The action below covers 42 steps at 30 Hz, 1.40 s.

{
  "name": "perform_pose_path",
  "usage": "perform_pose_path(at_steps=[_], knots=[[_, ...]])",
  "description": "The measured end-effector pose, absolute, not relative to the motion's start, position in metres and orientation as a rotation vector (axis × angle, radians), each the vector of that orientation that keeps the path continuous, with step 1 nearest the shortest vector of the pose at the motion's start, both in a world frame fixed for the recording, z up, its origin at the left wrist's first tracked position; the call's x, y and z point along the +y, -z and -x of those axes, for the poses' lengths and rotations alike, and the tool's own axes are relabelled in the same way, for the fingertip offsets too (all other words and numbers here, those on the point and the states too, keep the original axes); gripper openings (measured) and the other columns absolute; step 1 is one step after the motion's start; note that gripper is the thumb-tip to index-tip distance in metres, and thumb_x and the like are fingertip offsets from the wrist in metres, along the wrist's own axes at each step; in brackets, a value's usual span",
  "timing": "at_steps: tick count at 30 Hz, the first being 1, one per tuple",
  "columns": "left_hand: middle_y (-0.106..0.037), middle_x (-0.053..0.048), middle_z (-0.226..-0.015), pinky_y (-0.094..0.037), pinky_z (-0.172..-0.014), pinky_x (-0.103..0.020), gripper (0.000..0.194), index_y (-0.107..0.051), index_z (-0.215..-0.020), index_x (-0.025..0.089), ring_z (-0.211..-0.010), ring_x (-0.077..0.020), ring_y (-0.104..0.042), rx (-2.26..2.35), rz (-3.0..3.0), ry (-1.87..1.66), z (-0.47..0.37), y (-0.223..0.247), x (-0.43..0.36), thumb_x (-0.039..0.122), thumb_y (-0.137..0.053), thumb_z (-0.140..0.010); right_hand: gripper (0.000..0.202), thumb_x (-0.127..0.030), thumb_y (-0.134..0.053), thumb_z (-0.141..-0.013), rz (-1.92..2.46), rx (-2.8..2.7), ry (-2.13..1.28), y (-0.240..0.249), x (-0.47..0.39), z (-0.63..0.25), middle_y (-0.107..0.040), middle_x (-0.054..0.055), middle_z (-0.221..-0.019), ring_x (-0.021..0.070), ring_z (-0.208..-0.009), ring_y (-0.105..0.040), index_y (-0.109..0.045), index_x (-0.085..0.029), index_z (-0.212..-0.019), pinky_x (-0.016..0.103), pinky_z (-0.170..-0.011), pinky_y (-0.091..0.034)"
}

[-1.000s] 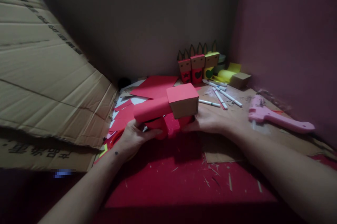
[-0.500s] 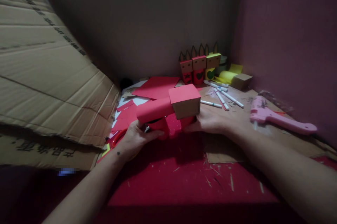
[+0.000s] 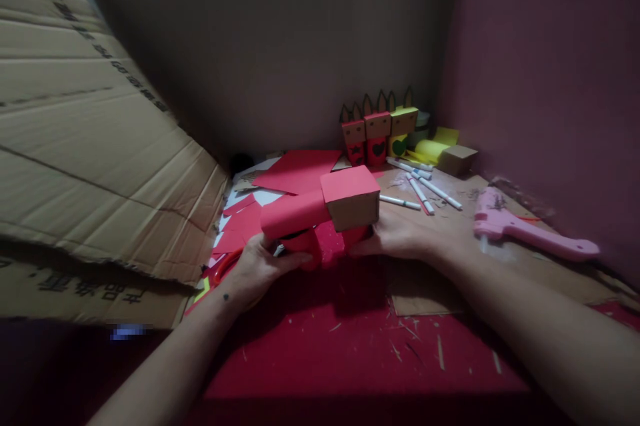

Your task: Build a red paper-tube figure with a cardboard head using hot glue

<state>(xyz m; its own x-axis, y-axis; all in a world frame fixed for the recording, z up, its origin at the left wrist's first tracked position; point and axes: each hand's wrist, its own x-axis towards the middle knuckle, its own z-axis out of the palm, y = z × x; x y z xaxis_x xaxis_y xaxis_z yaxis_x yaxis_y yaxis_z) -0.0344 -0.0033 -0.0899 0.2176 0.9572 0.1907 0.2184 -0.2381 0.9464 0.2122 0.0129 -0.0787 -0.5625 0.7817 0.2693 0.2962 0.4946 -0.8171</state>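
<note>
In the middle stands a red paper and cardboard figure: a lying red paper tube (image 3: 293, 214) joined to a small cardboard box (image 3: 353, 207) with a red paper top. Red upright pieces, partly hidden, show beneath both ends. My left hand (image 3: 260, 269) is closed round the left lower piece (image 3: 309, 251), thumb along its front. Under the box, my right hand (image 3: 393, 234) grips the right lower piece (image 3: 355, 235); its far fingers are hidden. A red-orange loop (image 3: 223, 267), perhaps a scissors handle, lies just left of my left hand.
Red paper sheets (image 3: 300, 169) lie behind the figure. Similar standing paper figures (image 3: 377, 139) and a yellow one on its side (image 3: 443, 151) are at the back. Several markers (image 3: 420, 193) and a pink glue gun (image 3: 530, 229) lie rightward. A big cardboard sheet (image 3: 100, 146) leans at left.
The whole view has shifted slightly, so things sit a little lower in the picture. Both hands keep the same hold on the red paper figure.
</note>
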Motion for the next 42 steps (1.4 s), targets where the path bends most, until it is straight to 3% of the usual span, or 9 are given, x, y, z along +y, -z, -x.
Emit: perform_pose_path(at_steps=[13, 18, 25, 36, 42], knots=[[-0.071, 0.001, -0.083, -0.052, -0.072, -0.023, 0.025, -0.067, -0.087, 0.019, -0.077, -0.0143, -0.063, 1.131, -1.685, -1.023, 0.042, 0.097, -0.001, 0.023, -0.080, -0.066, 0.061, -0.021, -0.072, -0.064, 0.975, -2.161, -0.850, 0.078, 0.012, -0.213, -0.059, 0.009, -0.122, 0.0327, -0.110, -0.053, -0.053, -0.017, -0.122, 0.044, -0.096, -0.044], [-0.071, -0.001, -0.083, -0.052, -0.072, -0.027, 0.027, -0.067, -0.085, 0.016, -0.076, -0.0170, -0.063, 1.165, -1.673, -1.041, 0.040, 0.096, -0.002, 0.026, -0.080, -0.063, 0.061, -0.021, -0.076, -0.059, 0.849, -1.935, -1.147, 0.078, 0.016, -0.215, -0.063, 0.006, -0.111, 0.0304, -0.109, -0.055, -0.054, -0.019, -0.116, 0.040, -0.091, -0.047], [-0.071, -0.003, -0.081, -0.052, -0.071, -0.029, 0.026, -0.068, -0.083, 0.016, -0.075, -0.0185, -0.064, 1.166, -1.665, -1.035, 0.037, 0.092, -0.006, 0.026, -0.079, -0.063, 0.074, -0.018, -0.078, -0.057, 0.567, -1.626, -1.415, 0.079, 0.015, -0.215, -0.061, 0.006, -0.122, 0.0295, -0.113, -0.055, -0.050, -0.023, -0.125, 0.043, -0.094, -0.045], [-0.070, -0.001, -0.080, -0.052, -0.072, -0.028, 0.026, -0.066, -0.085, 0.016, -0.074, -0.0171, -0.063, 1.136, -1.640, -1.027, 0.038, 0.093, -0.005, 0.025, -0.079, -0.065, 0.060, -0.019, -0.078, -0.060, 0.702, -1.635, -1.299, 0.082, 0.015, -0.215, -0.064, 0.007, -0.118, 0.0301, -0.109, -0.057, -0.058, -0.021, -0.116, 0.044, -0.094, -0.045], [-0.069, -0.002, -0.079, -0.052, -0.070, -0.028, 0.023, -0.065, -0.082, 0.015, -0.073, -0.0171, -0.063, 1.096, -1.651, -0.983, 0.036, 0.088, -0.006, 0.025, -0.078, -0.066, 0.068, -0.019, -0.078, -0.058, 0.723, -1.619, -1.312, 0.085, 0.016, -0.215, -0.062, 0.008, -0.122, 0.0336, -0.113, -0.055, -0.055, -0.022, -0.122, 0.047, -0.095, -0.046]])
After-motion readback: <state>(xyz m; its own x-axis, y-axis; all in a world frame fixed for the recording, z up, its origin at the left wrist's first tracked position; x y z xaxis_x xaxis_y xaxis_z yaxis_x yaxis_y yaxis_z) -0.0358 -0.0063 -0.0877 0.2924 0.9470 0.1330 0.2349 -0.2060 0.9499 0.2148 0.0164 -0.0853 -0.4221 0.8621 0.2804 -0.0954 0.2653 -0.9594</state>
